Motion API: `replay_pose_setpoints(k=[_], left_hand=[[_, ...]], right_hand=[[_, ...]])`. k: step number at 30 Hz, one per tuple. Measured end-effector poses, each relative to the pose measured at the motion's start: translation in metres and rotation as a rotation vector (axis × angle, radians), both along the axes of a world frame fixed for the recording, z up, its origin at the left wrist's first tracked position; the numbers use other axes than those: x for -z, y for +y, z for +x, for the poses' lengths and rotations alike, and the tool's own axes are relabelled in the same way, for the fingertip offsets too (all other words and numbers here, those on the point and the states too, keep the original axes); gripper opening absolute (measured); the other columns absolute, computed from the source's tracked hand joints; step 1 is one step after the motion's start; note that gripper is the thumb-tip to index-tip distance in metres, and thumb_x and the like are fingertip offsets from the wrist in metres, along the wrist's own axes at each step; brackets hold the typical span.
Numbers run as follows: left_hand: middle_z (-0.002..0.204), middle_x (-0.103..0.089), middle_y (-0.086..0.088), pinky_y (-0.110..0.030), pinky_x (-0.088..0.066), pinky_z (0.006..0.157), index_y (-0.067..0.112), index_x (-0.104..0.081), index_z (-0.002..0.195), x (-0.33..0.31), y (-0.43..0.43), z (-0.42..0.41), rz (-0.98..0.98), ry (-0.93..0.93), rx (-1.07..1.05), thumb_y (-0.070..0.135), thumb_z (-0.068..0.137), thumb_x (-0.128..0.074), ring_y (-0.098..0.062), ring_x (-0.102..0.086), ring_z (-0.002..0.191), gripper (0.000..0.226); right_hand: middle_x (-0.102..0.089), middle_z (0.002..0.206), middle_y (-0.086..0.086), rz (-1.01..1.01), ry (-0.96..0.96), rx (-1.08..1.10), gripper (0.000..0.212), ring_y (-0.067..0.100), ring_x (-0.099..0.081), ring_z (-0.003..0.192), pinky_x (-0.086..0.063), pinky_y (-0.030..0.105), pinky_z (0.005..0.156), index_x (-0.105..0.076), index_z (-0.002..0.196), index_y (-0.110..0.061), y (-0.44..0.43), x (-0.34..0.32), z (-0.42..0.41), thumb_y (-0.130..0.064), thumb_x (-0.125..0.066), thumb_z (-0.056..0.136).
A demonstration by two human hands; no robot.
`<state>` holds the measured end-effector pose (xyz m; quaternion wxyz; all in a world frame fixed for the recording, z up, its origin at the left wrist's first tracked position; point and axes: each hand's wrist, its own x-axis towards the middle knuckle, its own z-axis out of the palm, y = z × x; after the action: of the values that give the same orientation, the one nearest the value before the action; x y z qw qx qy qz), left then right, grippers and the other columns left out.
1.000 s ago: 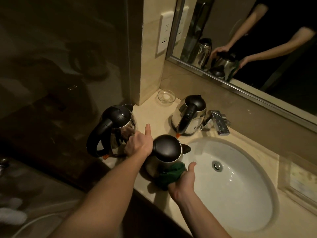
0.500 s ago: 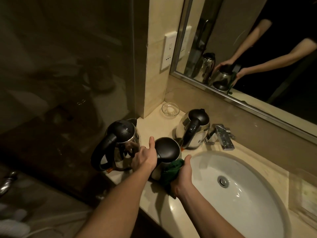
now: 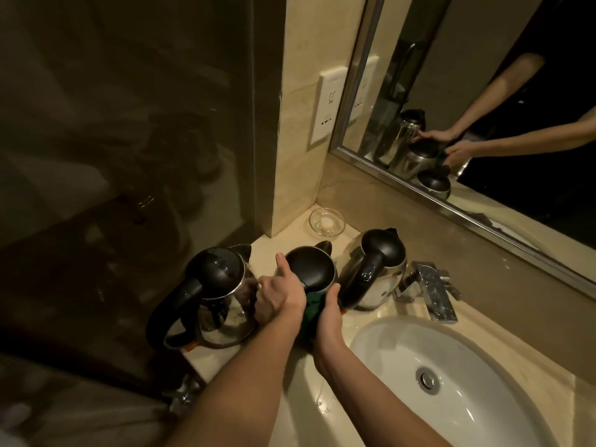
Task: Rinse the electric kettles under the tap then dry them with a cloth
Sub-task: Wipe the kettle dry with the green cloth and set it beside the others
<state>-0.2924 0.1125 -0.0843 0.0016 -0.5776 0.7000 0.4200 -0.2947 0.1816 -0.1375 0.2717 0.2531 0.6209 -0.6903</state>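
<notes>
Three electric kettles are standing in a row on the pale stone counter, left of the basin. The left kettle is showing a domed black lid wet with droplets, a thick looped black handle and a glossy rounded body. The right kettle is showing a brushed-steel body with a black lid and handle. The middle kettle, between them and just beside each, is presenting a smooth black dome and a short spout. All three lids are sitting closed, hiding the contents. The left hand is gripping the middle kettle at its near side, fingers curled and thumb lying up the lid's rim. The right hand is clasping a dark green cloth and pressing it against the same kettle. The white oval basin is holding a round metal drain. An angular chrome tap is standing behind it. A small clear glass dish is holding a pale round piece.
</notes>
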Motion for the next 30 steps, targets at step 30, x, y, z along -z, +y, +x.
replay_pose_setpoints(k=[30], left_hand=[[0.127,-0.059,-0.016,-0.042,-0.045,0.087,0.009,-0.047,0.133,-0.045,-0.018,0.012,-0.850,-0.124,0.943,0.068,0.099,-0.020,-0.030,-0.059,0.113,0.073]], right_hand=[[-0.062,0.114,0.013,1.091,0.667,-0.809,0.072,0.031,-0.061,0.102,-0.049,0.042,0.089,-0.060,0.107,-0.014,0.032,0.006,0.025,-0.064,-0.009,0.097]])
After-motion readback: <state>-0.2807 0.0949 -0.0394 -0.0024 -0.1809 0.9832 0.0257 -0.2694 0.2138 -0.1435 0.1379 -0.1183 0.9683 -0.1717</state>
